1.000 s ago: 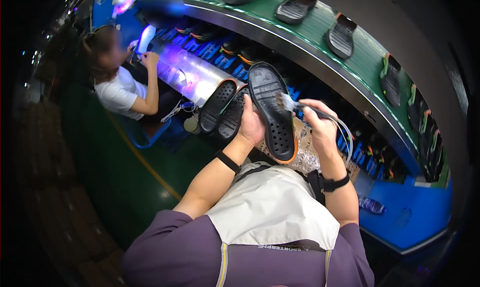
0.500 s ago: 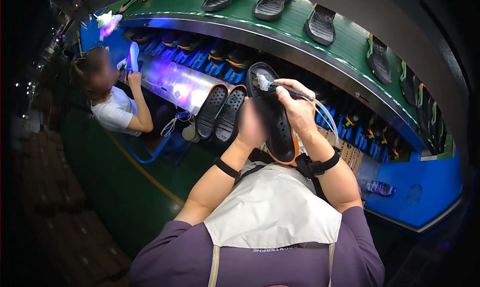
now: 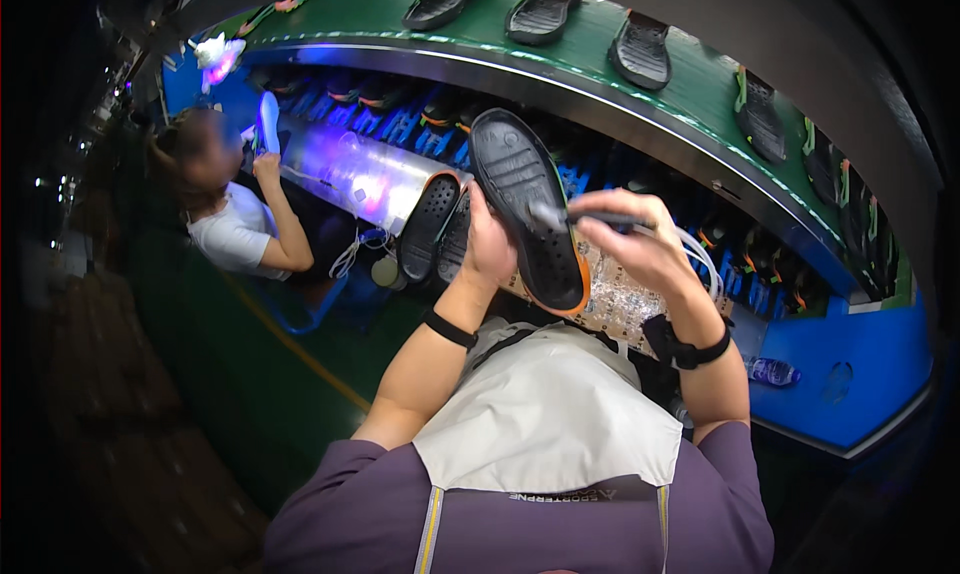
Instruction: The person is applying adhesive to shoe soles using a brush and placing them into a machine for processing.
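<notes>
A black shoe sole (image 3: 513, 159) with an orange rim at its near end is gripped along its left edge by my left hand (image 3: 490, 244). The sole stands tilted, its recessed, perforated inner face toward me. Over its middle, my right hand (image 3: 640, 244) pinches a dark-handled brush (image 3: 610, 218) with pale, motion-blurred bristles. Whether the bristles touch the sole is hard to tell. A clear tube (image 3: 708, 259) trails behind the right hand. Just left of my left hand, two more black soles (image 3: 430, 219) lie side by side, one partly hidden.
Beyond my hands runs a green conveyor belt (image 3: 590, 44) carrying several soles. Shoes sit on blue racks beneath it. A cardboard-patterned work surface (image 3: 625, 294) lies under the sole, and a bottle (image 3: 772, 372) is at right. At left, a co-worker (image 3: 235, 219) holds a bluish-lit sole.
My right hand has drawn the brush from the sole's far end toward its middle, moving nearer and to the right. The sole has turned, showing more of its inner face.
</notes>
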### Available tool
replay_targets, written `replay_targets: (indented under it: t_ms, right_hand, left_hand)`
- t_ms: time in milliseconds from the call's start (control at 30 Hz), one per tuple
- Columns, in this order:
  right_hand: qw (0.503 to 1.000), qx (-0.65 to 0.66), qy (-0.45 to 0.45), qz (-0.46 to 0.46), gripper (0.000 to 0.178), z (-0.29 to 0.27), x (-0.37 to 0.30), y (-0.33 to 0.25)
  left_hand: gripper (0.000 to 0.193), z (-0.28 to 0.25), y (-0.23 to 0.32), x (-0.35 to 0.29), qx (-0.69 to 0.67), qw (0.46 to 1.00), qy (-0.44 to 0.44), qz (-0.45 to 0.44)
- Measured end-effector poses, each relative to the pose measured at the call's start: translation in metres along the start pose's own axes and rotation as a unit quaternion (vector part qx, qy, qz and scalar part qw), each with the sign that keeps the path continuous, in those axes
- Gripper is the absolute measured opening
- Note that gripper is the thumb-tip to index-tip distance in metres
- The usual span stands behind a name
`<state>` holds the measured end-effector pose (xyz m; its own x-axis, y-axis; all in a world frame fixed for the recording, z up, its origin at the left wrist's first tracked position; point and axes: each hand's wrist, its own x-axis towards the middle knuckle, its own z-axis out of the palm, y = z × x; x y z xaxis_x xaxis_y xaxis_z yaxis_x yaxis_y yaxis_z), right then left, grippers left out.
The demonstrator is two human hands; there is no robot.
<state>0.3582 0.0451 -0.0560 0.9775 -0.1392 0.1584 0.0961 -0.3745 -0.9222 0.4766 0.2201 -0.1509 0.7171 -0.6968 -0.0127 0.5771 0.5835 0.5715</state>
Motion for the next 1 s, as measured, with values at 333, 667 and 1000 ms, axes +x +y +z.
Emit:
replay_targets:
  t_ms: [333, 667, 1000]
  right_hand:
    - [0.974, 0.222, -0.027, -0.022, 0.027, 0.010, 0.033, 0.011]
    - [0.982, 0.178, -0.060, -0.008, 0.028, -0.001, 0.028, -0.002]
    - [0.982, -0.069, 0.020, -0.174, 0.029, 0.028, 0.023, -0.003]
  left_hand:
    - [0.085, -0.002, -0.011, -0.016, 0.068, 0.997, -0.046, 0.014]
    - [0.081, -0.012, -0.003, -0.008, 0.001, 0.996, -0.089, -0.029]
    - [0.081, -0.011, 0.024, 0.008, -0.077, 0.995, 0.022, 0.063]
